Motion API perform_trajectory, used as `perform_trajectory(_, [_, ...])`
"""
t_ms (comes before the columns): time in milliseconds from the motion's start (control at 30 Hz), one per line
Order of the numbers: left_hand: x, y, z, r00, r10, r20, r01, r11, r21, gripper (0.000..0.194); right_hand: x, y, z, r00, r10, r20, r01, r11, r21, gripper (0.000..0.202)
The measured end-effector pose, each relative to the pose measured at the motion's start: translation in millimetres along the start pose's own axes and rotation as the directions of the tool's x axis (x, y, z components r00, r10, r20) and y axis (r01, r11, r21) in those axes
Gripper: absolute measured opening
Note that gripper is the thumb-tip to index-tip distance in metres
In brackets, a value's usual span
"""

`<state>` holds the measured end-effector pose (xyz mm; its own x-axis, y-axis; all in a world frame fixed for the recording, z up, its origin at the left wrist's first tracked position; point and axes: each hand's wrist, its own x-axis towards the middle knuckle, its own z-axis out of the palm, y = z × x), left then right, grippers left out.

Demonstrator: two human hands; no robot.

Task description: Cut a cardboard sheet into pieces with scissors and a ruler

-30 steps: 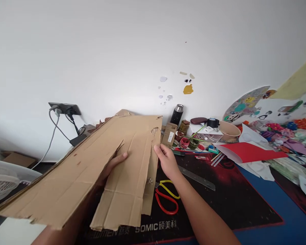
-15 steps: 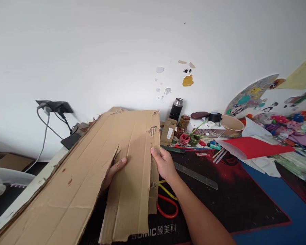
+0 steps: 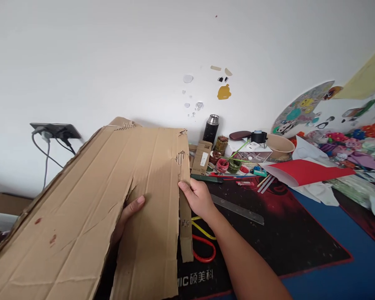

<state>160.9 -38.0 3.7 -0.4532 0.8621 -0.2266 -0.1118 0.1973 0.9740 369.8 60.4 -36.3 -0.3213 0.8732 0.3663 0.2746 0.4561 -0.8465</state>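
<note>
A large sheet of brown cardboard fills the left and middle of the view, tilted above the table. A long split runs up it from the near edge. My left hand comes through this split, its thumb lying on the cardboard's face and its other fingers hidden behind. At the right edge, my right hand grips a narrow cardboard flap with the thumb in front. Red and yellow scissors handles show on the black mat beneath my right forearm.
A metal ruler lies on the black mat. Behind stand a black flask, paint jars and a round bowl. Red paper lies at the right. A wall socket with cables is at the left.
The cardboard has shifted left and nearer with both hands. The split has opened a little wider, and the right flap stands further from the main sheet. The view has turned slightly.
</note>
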Motion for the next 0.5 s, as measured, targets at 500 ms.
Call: perform_trajectory(500, [3.6, -6.8, -15.2, 0.994, 0.110, -0.003, -0.108, 0.978, 0.178, 0.067, -3.9, 18.1, -9.4, 0.984, -0.169, 0.048, 0.174, 0.901, -0.398, 0.065])
